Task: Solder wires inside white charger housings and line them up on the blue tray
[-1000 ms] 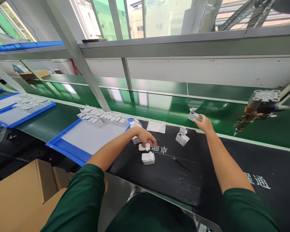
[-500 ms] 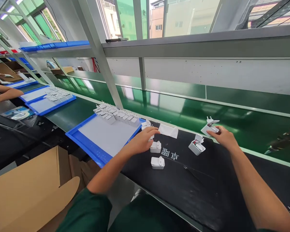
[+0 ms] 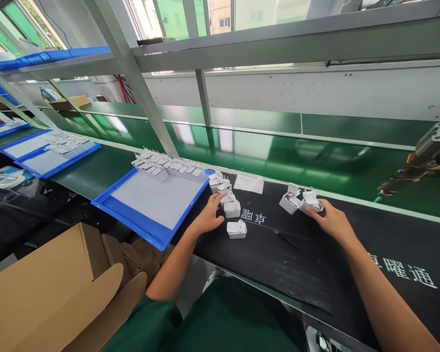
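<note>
Along the far edge of the mat [image 3: 256, 259], toward its right side, the right hand [image 3: 331, 218] has thumb and fingers pinching the held case [image 3: 311, 199], a small white box with its lid raised. Immediately left of it on the mat is the second case [image 3: 289, 202], also open, with something small and red inside; the two look to be touching, though I cannot tell whether the held case bears on the mat or is slightly lifted.

At the mat's left side, the left hand [image 3: 208, 215] curves its thumb and fingers, parted, about the near end of a row of white cases [image 3: 232, 210]; whether they press on one or just hover by it, I cannot tell. One lone case [image 3: 236, 230] sits on the mat nearer the person than that row. Toward the mat's middle lie tweezers [image 3: 286, 238], and at its far edge a paper slip [image 3: 248, 184]. Left of the mat is the tray [image 3: 128, 224].

The likeliest trouble is at the right: a sideways push of the held case could jar the second case, catch its raised lid or shift the red part. On the left, a careless knuckle could topple the closely packed row.
</note>
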### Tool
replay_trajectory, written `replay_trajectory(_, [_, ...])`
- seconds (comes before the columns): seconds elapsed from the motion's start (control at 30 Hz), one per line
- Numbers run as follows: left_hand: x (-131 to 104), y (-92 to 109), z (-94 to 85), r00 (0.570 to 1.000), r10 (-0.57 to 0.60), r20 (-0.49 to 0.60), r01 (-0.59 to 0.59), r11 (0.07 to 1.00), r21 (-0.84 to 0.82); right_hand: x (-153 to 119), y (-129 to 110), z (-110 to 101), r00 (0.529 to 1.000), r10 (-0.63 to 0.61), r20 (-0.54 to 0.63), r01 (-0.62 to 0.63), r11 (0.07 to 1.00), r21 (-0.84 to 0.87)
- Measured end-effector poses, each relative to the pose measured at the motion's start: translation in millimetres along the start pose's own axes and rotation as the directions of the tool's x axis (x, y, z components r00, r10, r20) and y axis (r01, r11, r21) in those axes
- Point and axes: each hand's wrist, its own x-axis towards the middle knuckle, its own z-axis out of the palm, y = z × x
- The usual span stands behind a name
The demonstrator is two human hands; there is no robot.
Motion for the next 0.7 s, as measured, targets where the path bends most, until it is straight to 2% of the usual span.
replay_trajectory(0.07, [-2,1,-8.4,0.990,0.064,0.126,-0.061,0.998,-0.025,-4,-4,1,0.999,0.034,0.021,-0.035,0.999,0.020])
replay_trajectory(0.17, [-6,2,-13.9,0.944,0.121,0.307,-0.130,0.992,0.008,-8,-8,3,0.999,0.054,0.005,-0.054,0.997,0.053])
replay_trajectory(0.23, [-9,3,-7.3,0.934,0.106,0.341,-0.132,0.990,0.053,-10,-9,6,0.998,0.053,-0.013,-0.053,0.997,0.064])
replay_trajectory(0.33, [-9,3,14.0,0.971,0.071,0.229,-0.097,0.990,0.103,-13,-11,8,0.999,0.049,-0.012,-0.048,0.995,0.083])
replay_trajectory(0.43, [-1,1,31.5,0.991,0.092,0.100,-0.103,0.989,0.110,-14,-12,9,0.999,0.044,-0.014,-0.043,0.994,0.098])
replay_trajectory(0.53, [10,-3,36.8,0.990,0.136,0.034,-0.138,0.987,0.083,-16,-12,10,0.999,0.047,-0.022,-0.045,0.994,0.101])
replay_trajectory(0.7, [26,-5,44.8,0.985,0.175,-0.013,-0.174,0.984,0.031,-17,-9,14,0.998,0.025,-0.050,-0.019,0.994,0.106])
